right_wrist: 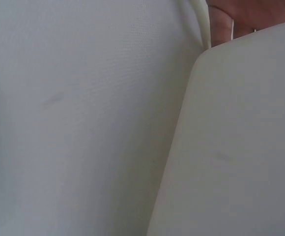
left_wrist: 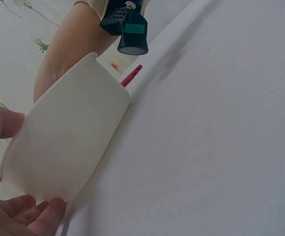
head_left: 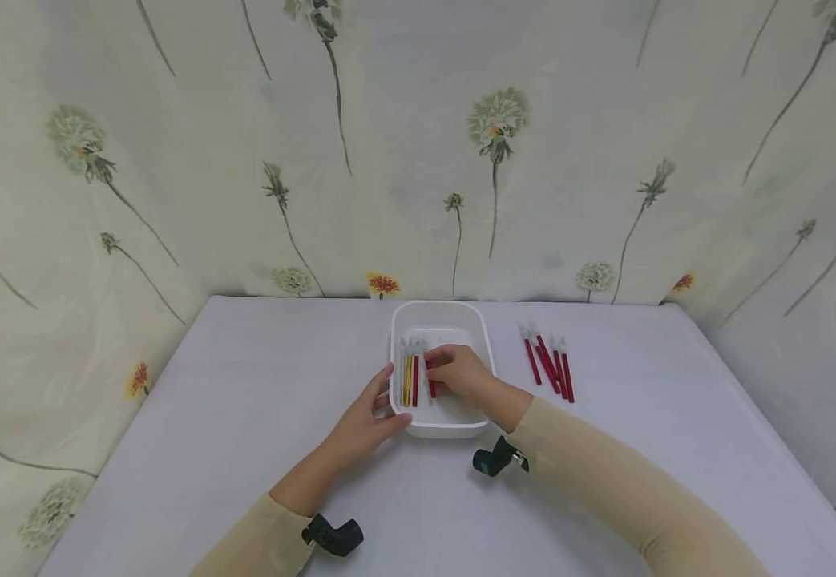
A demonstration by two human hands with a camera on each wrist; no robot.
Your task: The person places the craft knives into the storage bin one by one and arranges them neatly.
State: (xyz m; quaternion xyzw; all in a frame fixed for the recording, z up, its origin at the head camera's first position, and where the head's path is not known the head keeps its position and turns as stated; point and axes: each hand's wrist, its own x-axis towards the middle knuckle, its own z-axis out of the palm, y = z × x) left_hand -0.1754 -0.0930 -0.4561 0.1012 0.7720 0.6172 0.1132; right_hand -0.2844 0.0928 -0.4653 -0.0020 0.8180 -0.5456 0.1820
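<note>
A white plastic tub [head_left: 454,429] stands near the far side of the table. My left hand [head_left: 361,429] holds its near left corner, the thumb at the near rim and the fingers along the left side; in the left wrist view the fingers reach low on the wall. Reaching into the tub, my right hand [head_left: 457,370] pinches a slim red stick [head_left: 432,388] with its fingertips. Left of that stick, a yellow stick [head_left: 407,381] and another red stick [head_left: 415,381] lie side by side on the tub's floor, pale clear tips pointing away.
Right of the tub, several red sticks [head_left: 567,377] with pale tips lie loosely together on the white-covered table [head_left: 273,353]. A dandelion-patterned cloth [head_left: 403,144] hangs behind and at both sides. The tub's walls rise around the sticks inside.
</note>
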